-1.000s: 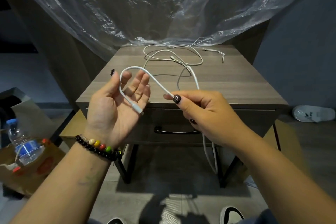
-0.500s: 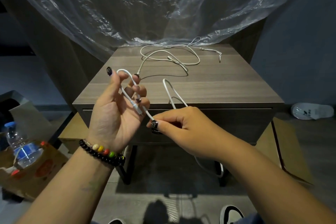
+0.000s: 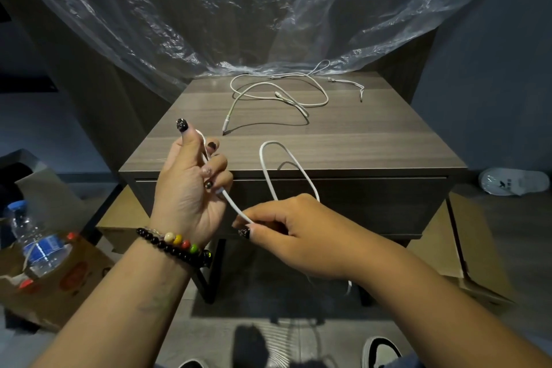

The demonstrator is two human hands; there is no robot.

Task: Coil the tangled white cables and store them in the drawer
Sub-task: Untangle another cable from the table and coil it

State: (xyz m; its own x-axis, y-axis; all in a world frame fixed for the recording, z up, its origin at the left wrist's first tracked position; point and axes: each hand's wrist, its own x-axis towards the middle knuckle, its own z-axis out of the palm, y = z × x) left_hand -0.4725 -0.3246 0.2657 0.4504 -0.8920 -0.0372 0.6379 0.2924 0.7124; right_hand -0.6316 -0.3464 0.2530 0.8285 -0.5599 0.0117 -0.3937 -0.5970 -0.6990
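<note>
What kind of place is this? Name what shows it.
Probably a bedroom or a room still being set up: a wooden nightstand with one drawer, a plastic sheet draped behind it, and cardboard boxes on the floor.

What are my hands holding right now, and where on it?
One white cable: left hand grips its plug end; right hand pinches it farther along, below a loop.

Cable [image 3: 268, 176]: smooth white plastic, faintly glossy. Table [image 3: 343, 143], centre: matt wood-grain top. Sheet [image 3: 239, 9], top: crinkled, glossy clear plastic. Bottle [image 3: 33, 236], lower left: clear plastic. Box [image 3: 74, 272] beneath it: matt cardboard. Bracelet [image 3: 176, 245]: glossy beads.
</note>
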